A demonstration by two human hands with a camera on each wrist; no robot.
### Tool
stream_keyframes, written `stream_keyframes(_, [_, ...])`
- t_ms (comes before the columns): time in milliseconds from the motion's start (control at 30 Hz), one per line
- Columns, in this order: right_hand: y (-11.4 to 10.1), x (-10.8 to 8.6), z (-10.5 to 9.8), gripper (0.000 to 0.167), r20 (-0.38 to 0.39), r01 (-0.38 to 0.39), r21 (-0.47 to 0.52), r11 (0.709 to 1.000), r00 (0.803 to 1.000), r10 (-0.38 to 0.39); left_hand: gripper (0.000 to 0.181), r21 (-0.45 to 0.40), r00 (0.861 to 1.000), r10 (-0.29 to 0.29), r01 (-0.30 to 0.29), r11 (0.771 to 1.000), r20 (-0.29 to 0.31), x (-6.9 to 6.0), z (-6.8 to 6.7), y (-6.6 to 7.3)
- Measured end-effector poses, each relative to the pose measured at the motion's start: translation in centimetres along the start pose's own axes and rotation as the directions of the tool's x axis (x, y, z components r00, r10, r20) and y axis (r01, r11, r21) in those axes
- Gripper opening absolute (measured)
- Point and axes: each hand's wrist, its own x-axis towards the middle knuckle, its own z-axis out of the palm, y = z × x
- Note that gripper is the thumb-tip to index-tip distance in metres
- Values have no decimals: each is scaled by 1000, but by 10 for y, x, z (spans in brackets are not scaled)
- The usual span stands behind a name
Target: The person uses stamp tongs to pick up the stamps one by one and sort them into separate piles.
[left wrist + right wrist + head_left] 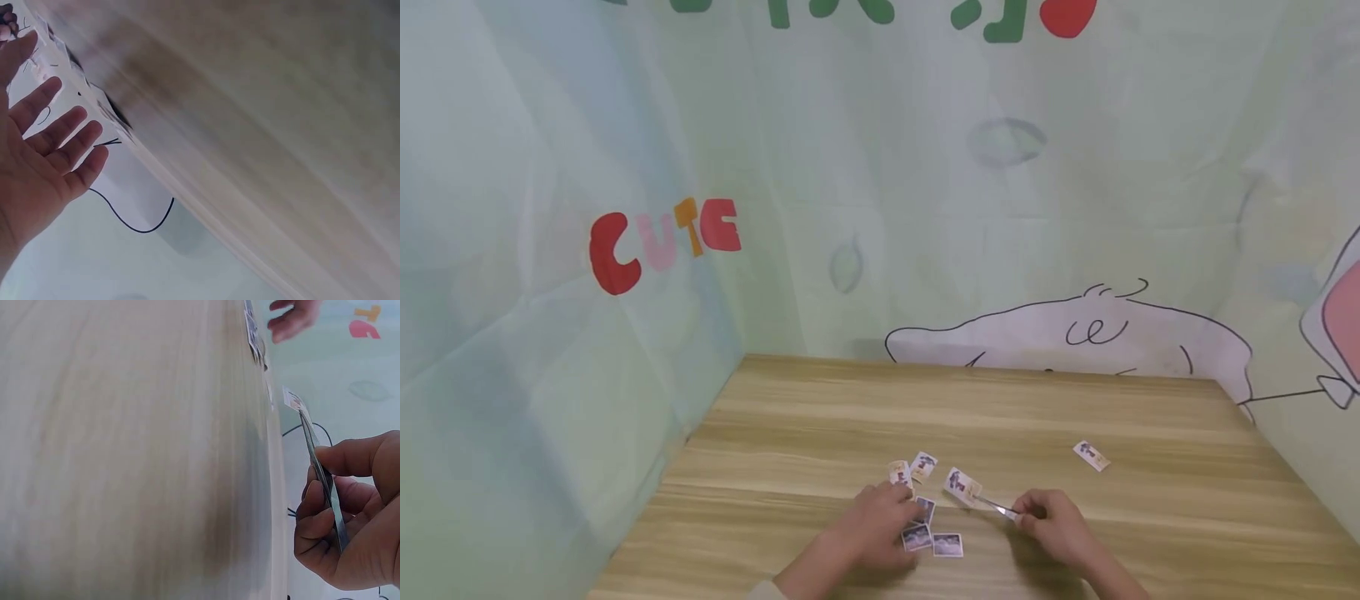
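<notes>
My right hand [1054, 527] pinches a pair of metal tweezers [997, 507] between thumb and fingers. At the tweezers' tips is a small printed picture card [961, 487]; the right wrist view shows this card [292, 400] raised off the table. My left hand [880, 527] hovers over several small cards, its fingers spread and slightly bent in the left wrist view, holding nothing. Two light cards lie just beyond its fingers, one of them a tilted card [923, 467]. Nearer me are dark purple-printed cards, including one card [947, 545] right of the left hand.
A single light card [1091, 456] lies apart at the right on the wood-grain table [820, 408]. A pale printed cloth [790, 167] with cartoon drawings and letters hangs behind the table and along its left side.
</notes>
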Motion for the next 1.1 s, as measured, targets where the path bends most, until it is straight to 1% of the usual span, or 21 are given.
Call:
stream_keyframes(133, [2,-3,-6,7,-18,-33,22,999,999,34,53,5,999,29,-30,1000,23,-3,0,1])
stream_keyframes(233, [3,-5,-10,7,-35,-51,30,998,998,52,50,23,998,66,-66,998,14,-3,1,1])
stream_keyframes(367, [5,-7,-14,8,-69,-70,18,997,995,72,47,30,995,98,-98,995,12,-5,3,0])
stream_keyframes(567, [11,-9,-20,8,-116,-109,19,994,987,110,53,-8,993,104,-104,995,49,-8,4,4])
stream_keyframes(800, [14,-10,-30,10,-137,-124,15,992,983,125,62,94,989,145,-148,985,31,-9,6,10])
stream_keyframes(967, [17,-9,-38,12,-152,-132,-4,991,980,130,66,85,988,154,-156,984,27,-9,6,14])
stream_keyframes(1100, [18,-9,-43,12,-155,-147,9,989,977,147,65,76,989,140,-143,987,42,-8,7,16])
